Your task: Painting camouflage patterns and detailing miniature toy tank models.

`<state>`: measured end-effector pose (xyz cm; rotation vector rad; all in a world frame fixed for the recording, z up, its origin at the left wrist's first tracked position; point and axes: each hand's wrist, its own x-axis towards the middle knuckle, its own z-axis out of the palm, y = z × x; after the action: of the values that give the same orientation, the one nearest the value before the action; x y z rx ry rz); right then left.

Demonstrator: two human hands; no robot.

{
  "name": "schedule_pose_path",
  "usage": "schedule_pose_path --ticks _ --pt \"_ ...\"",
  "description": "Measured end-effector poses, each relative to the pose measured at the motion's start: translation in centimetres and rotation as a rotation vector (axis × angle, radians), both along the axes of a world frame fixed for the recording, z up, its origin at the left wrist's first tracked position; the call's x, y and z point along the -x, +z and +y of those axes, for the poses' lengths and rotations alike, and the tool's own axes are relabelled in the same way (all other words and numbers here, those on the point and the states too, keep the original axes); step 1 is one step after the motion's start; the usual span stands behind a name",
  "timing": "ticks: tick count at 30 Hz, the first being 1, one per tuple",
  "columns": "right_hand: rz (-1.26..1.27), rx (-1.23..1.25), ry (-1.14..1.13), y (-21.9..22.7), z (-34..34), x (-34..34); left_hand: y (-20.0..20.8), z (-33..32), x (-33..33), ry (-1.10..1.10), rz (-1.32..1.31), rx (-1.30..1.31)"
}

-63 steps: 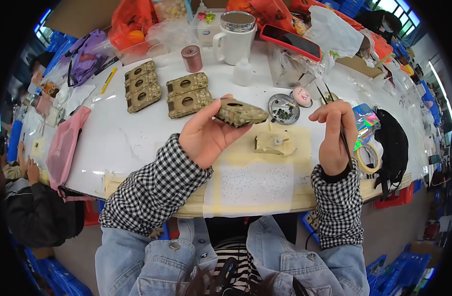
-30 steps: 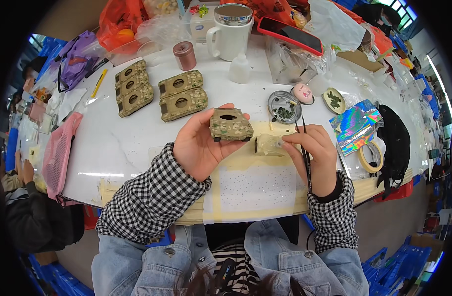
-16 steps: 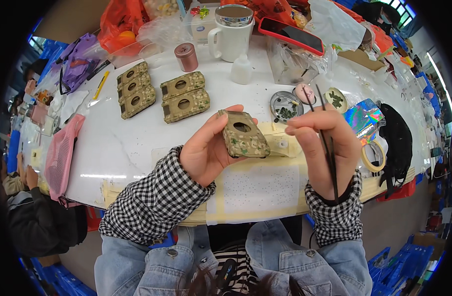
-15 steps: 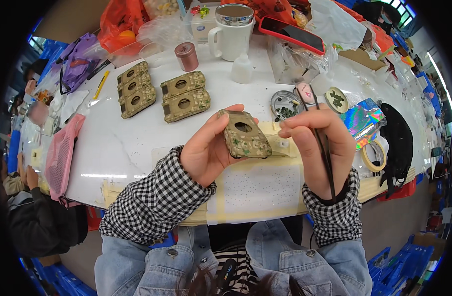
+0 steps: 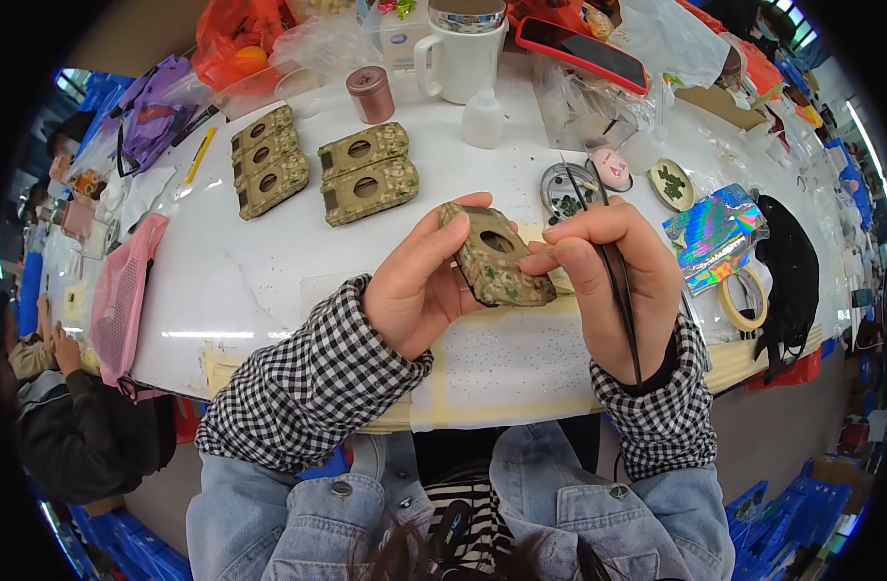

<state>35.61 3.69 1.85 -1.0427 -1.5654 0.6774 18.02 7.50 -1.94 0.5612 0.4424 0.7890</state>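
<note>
My left hand (image 5: 419, 281) grips a camouflage-patterned case (image 5: 501, 259) with a round hole in its upper face, tilted above the table. My right hand (image 5: 629, 276) is closed around a pair of black tweezers (image 5: 615, 283), their tips pointing up and away from me. The thumb and forefinger of that hand meet at the case's right edge; whether something tiny sits between them I cannot make out. Beyond the tweezers lies a clear round dish (image 5: 550, 184) of small dark green pieces, with a beige dish (image 5: 684, 199) of green pieces to its right.
Several more camouflage cases (image 5: 371, 184) lie at the back left. A white mug (image 5: 458, 68), a pink jar (image 5: 370, 95), a small white bottle (image 5: 482, 119) and a red-edged phone (image 5: 584, 56) stand or lie behind. Tape roll (image 5: 743, 298) and shiny pouch (image 5: 716, 240) are at right.
My right thumb and forefinger have come left onto the case's edge. The tweezers have shifted slightly left, and the case has moved a little right. The whole view has shifted slightly.
</note>
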Motion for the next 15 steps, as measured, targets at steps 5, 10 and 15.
schedule_pose_path --ticks 5,10,15 --pt "-0.026 -0.024 -0.017 0.07 0.03 -0.02 0.07 -0.01 -0.06 -0.001 0.004 0.001" --pt "-0.023 -0.019 -0.019 -0.12 0.08 0.10 -0.20 0.05 0.01 0.004 -0.001 -0.006" --pt "-0.033 -0.030 -0.031 -0.06 0.11 0.10 -0.14 0.03 -0.01 0.001 -0.003 -0.003"
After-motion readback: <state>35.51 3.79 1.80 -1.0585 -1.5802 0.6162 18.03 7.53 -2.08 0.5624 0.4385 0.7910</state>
